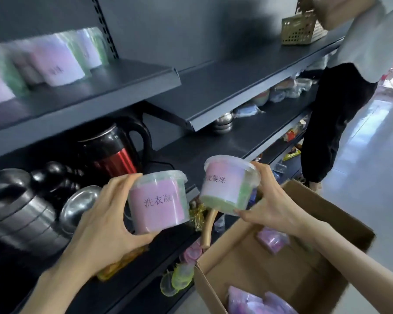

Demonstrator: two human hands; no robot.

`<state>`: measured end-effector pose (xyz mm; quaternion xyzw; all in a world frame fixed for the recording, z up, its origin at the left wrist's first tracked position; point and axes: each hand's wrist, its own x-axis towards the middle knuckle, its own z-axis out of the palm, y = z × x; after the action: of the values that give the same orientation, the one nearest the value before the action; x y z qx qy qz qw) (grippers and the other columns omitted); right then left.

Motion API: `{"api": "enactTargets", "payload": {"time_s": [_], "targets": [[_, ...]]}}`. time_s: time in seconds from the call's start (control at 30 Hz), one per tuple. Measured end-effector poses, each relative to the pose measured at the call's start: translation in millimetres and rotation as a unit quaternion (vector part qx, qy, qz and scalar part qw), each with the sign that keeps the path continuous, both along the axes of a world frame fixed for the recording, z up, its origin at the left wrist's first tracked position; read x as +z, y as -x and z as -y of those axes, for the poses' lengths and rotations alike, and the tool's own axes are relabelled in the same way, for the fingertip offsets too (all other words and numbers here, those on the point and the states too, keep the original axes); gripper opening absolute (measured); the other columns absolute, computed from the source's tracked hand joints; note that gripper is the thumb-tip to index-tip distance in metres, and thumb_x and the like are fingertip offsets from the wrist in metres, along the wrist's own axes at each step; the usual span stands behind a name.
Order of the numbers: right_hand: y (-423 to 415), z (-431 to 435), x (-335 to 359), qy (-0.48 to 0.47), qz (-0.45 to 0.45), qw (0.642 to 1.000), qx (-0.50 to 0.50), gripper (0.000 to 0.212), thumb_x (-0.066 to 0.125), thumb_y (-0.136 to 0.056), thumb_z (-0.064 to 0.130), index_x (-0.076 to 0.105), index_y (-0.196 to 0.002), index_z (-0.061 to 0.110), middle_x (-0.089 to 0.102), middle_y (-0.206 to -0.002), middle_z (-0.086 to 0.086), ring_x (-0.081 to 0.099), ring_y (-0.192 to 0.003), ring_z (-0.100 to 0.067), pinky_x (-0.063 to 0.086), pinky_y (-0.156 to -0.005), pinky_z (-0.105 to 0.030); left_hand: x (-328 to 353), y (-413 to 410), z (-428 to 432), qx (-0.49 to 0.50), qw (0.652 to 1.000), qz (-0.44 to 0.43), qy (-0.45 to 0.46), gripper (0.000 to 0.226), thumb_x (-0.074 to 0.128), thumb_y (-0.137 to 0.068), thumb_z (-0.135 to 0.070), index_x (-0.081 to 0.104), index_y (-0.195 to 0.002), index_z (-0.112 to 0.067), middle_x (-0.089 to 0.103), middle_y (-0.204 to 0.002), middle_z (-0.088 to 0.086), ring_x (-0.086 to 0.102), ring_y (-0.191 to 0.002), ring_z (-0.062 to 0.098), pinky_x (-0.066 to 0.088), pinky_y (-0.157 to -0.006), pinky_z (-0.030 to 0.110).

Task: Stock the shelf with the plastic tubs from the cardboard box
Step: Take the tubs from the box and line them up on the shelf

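Observation:
My left hand grips a clear plastic tub with a pink and green label, held upright in front of the lower shelf. My right hand holds a second tub of the same kind, tilted to the left, thumb under its base. Both tubs hang above the open cardboard box at the lower right, where more tubs lie. Several tubs stand, blurred, on the upper left shelf.
A red and black kettle and steel pots fill the shelf below. A bare dark shelf runs to the right. Another person stands at the far right by a woven basket. Small goods lie on the lowest shelves.

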<state>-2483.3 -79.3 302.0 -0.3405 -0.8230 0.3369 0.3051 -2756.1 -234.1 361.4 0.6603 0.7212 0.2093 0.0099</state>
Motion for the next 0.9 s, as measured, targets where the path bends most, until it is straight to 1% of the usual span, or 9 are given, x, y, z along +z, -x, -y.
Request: {"api": "enactTargets", "payload": {"time_s": [0.07,0.13,0.23,0.37,0.53,0.63,0.7,0.8,0.9], "targets": [[17,8,34,-0.021,-0.021,0.999,0.020,0.087,0.080,-0.063,0.030,0.023,-0.127,0.042,0.035,-0.123,0.009,0.045,-0.112,-0.008,0.044,-0.086,-0.018,29,12,16,-0.011,1.000,-0.023,-0.010,0.109,0.078,-0.048,-0.063,0.024,-0.139,-0.036,0.016,-0.121,-0.044,0.029,-0.105,-0.011,0.033,-0.069,0.019],[33,16,67,-0.047,-0.031,0.998,0.041,0.087,0.079,-0.063,0.039,0.023,-0.129,0.038,0.034,-0.124,0.011,0.046,-0.111,-0.009,0.047,-0.087,-0.021,56,23,31,-0.012,0.999,-0.038,-0.023,0.106,0.065,-0.047,-0.072,0.025,-0.138,-0.036,0.016,-0.126,-0.043,0.028,-0.103,-0.014,0.030,-0.067,0.012],[57,28,114,-0.101,-0.042,0.992,0.066,0.087,0.078,-0.063,0.045,0.024,-0.130,0.034,0.034,-0.127,0.012,0.041,-0.120,-0.010,0.042,-0.096,-0.022,92,37,54,0.000,0.997,-0.047,-0.057,0.105,0.060,-0.044,-0.071,0.028,-0.137,-0.035,0.021,-0.128,-0.040,0.030,-0.103,-0.012,0.035,-0.064,0.015],[85,47,166,-0.142,-0.057,0.984,0.094,0.085,0.080,-0.064,0.042,0.027,-0.130,0.031,0.038,-0.128,0.008,0.044,-0.119,-0.013,0.044,-0.097,-0.031,129,59,89,0.017,0.994,-0.046,-0.100,0.104,0.062,-0.042,-0.068,0.031,-0.136,-0.036,0.026,-0.129,-0.037,0.036,-0.106,-0.010,0.038,-0.066,0.016],[122,75,220,-0.181,-0.073,0.971,0.137,0.087,0.082,-0.063,0.041,0.029,-0.131,0.031,0.040,-0.130,0.007,0.044,-0.121,-0.011,0.043,-0.097,-0.027,169,85,139,0.048,0.985,-0.042,-0.160,0.103,0.064,-0.043,-0.069,0.021,-0.135,-0.053,0.028,-0.130,-0.037,0.026,-0.112,-0.027,0.037,-0.068,0.011],[144,92,244,-0.205,-0.080,0.963,0.159,0.088,0.083,-0.063,0.041,0.029,-0.131,0.030,0.039,-0.132,0.008,0.045,-0.120,-0.011,0.043,-0.096,-0.028,188,99,168,0.085,0.977,-0.040,-0.189,0.102,0.064,-0.042,-0.068,0.021,-0.134,-0.054,0.028,-0.129,-0.038,0.038,-0.106,-0.015,0.040,-0.068,0.018],[158,103,256,-0.219,-0.079,0.957,0.172,0.090,0.083,-0.063,0.040,0.028,-0.132,0.029,0.038,-0.134,0.009,0.044,-0.122,-0.010,0.041,-0.098,-0.026,197,110,189,0.107,0.974,-0.050,-0.195,0.102,0.062,-0.043,-0.068,0.022,-0.135,-0.052,0.026,-0.129,-0.038,0.039,-0.102,-0.008,0.040,-0.064,0.020],[181,118,270,-0.241,-0.080,0.947,0.198,0.093,0.084,-0.063,0.038,0.027,-0.135,0.026,0.036,-0.134,0.009,0.042,-0.123,-0.011,0.041,-0.100,-0.029,207,122,218,0.132,0.968,-0.050,-0.205,0.102,0.062,-0.044,-0.068,0.023,-0.137,-0.049,0.027,-0.130,-0.037,0.039,-0.099,-0.007,0.040,-0.061,0.019],[208,131,282,-0.270,-0.088,0.929,0.236,0.093,0.083,-0.064,0.039,0.023,-0.134,0.037,0.031,-0.134,0.019,0.038,-0.127,-0.009,0.036,-0.104,-0.024,214,134,244,0.154,0.965,-0.048,-0.206,0.104,0.063,-0.042,-0.070,0.021,-0.135,-0.053,0.024,-0.130,-0.041,0.039,-0.094,-0.011,0.036,-0.063,0.012]]}}
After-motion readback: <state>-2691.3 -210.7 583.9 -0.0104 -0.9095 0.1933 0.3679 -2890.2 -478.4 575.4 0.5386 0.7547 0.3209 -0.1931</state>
